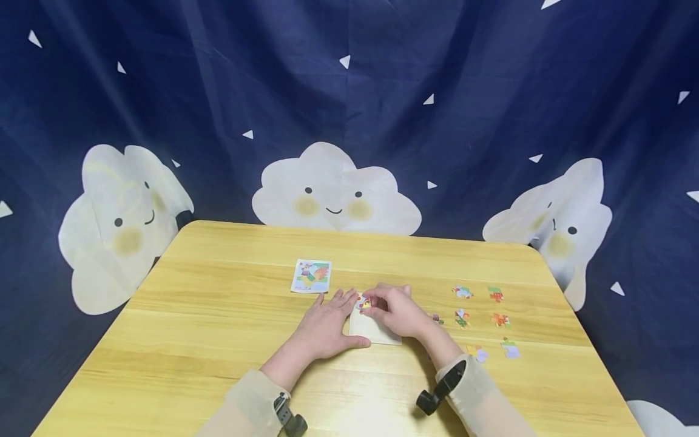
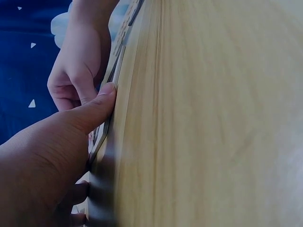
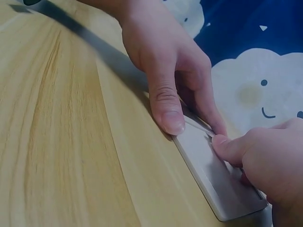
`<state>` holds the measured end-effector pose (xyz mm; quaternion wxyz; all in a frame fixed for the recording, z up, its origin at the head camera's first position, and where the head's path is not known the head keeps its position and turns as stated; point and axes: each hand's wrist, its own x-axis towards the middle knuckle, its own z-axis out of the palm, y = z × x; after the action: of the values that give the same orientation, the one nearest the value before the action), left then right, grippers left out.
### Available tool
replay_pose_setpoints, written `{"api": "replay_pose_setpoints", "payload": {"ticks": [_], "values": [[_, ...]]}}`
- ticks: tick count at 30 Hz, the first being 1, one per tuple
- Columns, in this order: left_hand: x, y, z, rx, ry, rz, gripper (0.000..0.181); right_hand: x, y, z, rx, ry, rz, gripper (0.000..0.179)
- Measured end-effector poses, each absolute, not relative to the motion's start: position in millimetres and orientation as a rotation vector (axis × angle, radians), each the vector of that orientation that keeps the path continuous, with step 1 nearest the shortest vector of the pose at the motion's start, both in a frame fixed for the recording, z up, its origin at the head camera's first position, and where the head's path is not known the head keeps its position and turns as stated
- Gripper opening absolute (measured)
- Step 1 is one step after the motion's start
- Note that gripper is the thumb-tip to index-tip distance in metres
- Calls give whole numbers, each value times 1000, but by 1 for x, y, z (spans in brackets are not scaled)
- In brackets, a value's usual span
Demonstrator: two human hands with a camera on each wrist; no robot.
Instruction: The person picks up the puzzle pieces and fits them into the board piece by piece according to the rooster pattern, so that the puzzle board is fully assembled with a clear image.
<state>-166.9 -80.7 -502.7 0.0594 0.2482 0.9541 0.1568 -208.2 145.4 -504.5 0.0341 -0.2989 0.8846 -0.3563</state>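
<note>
A white puzzle board (image 1: pixel 377 332) lies flat on the wooden table between both hands. My left hand (image 1: pixel 326 328) rests along its left side with the fingers extended, and its thumb (image 3: pixel 172 122) presses at the board's edge. At the board's far left corner my right hand (image 1: pixel 401 312) pinches a colourful jigsaw piece (image 1: pixel 364 305) between thumb and forefinger, partly covering it. In the right wrist view the bare pale surface of the board (image 3: pixel 203 163) shows beneath the fingers. The right hand hides the board's far right part.
Behind the left hand lies a square card (image 1: pixel 311 276) with a cartoon picture. Several loose jigsaw pieces (image 1: pixel 500 320) are spread to the right, one (image 1: pixel 438 318) close beside the right wrist. A dark blue curtain (image 1: pixel 349 91) hangs behind the wooden table (image 1: pixel 218 352).
</note>
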Motion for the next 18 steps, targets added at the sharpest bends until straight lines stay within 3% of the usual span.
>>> {"api": "replay_pose_setpoints", "payload": {"ticks": [18], "values": [[-166,-81,-501,776,2886,443,109,-208,142,-507,-905,2814,-1016,33]]}}
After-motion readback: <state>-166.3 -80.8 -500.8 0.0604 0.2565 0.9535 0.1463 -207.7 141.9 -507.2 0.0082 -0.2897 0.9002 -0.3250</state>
